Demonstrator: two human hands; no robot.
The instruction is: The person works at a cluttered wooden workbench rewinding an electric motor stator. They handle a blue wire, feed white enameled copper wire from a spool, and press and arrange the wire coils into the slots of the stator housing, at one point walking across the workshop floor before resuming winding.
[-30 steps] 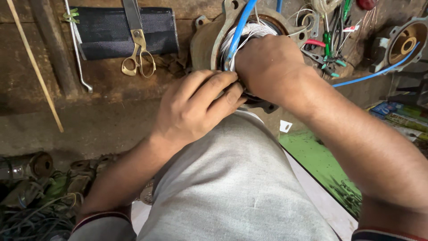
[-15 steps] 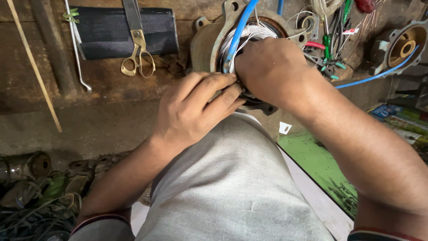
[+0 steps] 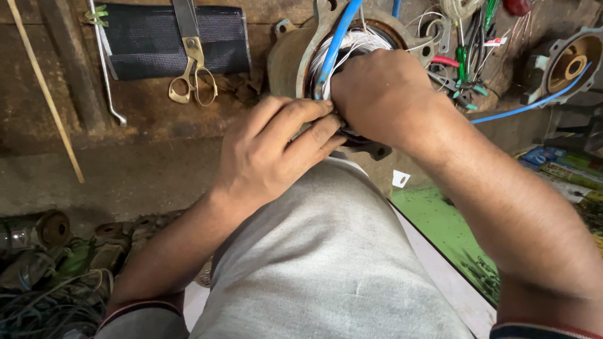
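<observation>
Both hands: on the motor stator housing (image 3: 295, 56), at 12 o'clock in view, propped against the person's knee (image 3: 326, 251).
Left hand (image 3: 276, 150): fingers pressed together, tips against the housing's lower rim just beside the right hand.
Right hand (image 3: 380, 94): curled over the bore, covering the white winding wires (image 3: 342, 44); what the fingertips pinch, cannot tell.
Blue sleeve (image 3: 336, 41): runs out of the bore toward 12.
Scissors (image 3: 191, 75): 10 o'clock, lying on a black pouch (image 3: 144, 37).
Pliers (image 3: 461, 81): 2 o'clock, green-handled.
</observation>
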